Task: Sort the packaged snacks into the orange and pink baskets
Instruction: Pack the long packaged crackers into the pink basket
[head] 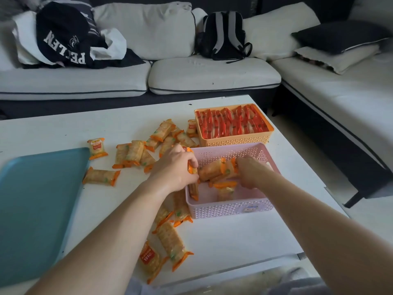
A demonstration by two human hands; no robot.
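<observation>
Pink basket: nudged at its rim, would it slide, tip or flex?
Probably slides: the pink basket looks like thin perforated plastic holding few snacks on a smooth white table. Tipping seems unlikely, since it is wide and low.

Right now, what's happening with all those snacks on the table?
A person is sorting snacks on a white table. Both hands are at the pink basket. The left hand grips a cracker pack at its left rim, and the right hand holds cracker packs inside it. The orange basket behind is full of red packs. Many loose packs lie on the table beside a blue tray.
</observation>
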